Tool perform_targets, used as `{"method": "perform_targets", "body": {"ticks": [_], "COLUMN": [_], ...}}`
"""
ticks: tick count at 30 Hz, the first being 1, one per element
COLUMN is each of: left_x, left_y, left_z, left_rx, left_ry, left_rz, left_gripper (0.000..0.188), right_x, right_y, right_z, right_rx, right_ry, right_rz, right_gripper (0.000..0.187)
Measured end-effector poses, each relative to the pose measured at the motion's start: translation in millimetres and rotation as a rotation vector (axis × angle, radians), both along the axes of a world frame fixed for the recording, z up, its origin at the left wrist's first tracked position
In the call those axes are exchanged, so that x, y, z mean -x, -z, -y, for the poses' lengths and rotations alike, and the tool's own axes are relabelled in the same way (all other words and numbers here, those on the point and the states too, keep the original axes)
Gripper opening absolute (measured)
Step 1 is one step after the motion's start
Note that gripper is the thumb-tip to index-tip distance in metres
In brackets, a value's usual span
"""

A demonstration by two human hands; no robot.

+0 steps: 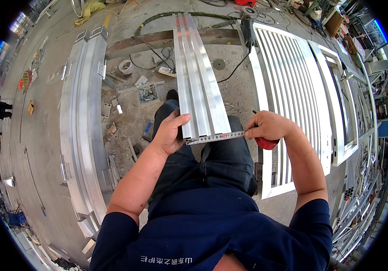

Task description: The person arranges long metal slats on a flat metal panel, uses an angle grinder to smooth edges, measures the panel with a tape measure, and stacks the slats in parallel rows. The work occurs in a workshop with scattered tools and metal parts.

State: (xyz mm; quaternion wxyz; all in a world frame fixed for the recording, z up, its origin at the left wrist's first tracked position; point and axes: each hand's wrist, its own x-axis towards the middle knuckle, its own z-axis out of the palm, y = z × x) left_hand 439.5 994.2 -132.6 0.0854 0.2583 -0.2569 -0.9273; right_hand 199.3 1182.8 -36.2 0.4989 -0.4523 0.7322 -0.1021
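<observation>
A long ribbed aluminium profile (pixel 201 86) runs away from me, its near end over my lap. My left hand (pixel 171 132) is closed on that end's left corner, thumb on top, beside the tape's end. A tape measure's blade (pixel 214 137) stretches across the near edge of the profile. My right hand (pixel 270 125) grips the tape measure, its red case (pixel 267 143) under the palm and the blade pinched by the fingers. A thin dark tip, perhaps a pen (pixel 254 112), sticks out above that hand.
An angle grinder (pixel 248 29) rests at the far right beside a slatted white metal panel (pixel 293 99). Stacked aluminium rails (pixel 83 122) lie on my left. A bucket (pixel 125 67), a box of screws (pixel 148 94) and a cable (pixel 235 70) are on the floor.
</observation>
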Motion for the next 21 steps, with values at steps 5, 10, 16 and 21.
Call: {"method": "perform_targets", "body": {"ticks": [5,10,16,21], "left_x": [0.3,-0.4,0.1,0.5], "left_y": [-0.7,3.2,1.9,0.0], "left_z": [-0.3,0.6,0.0,-0.6], "left_rx": [0.012,0.011,0.010,0.010], "left_ry": [0.000,0.003,0.000,0.003], "left_rz": [0.011,-0.004,-0.002,-0.006], "left_gripper": [0.052,0.053,0.054,0.051], "right_x": [0.5,-0.4,-0.3,-1.8], "right_y": [0.7,-1.7,-2.2,-4.2], "right_z": [0.2,0.9,0.9,1.1], "right_rx": [-0.003,-0.006,-0.002,-0.003], "right_ry": [-0.002,0.003,-0.001,0.007], "right_rz": [-0.004,-0.002,-0.007,-0.005], "right_gripper": [0.022,0.023,0.023,0.023]}}
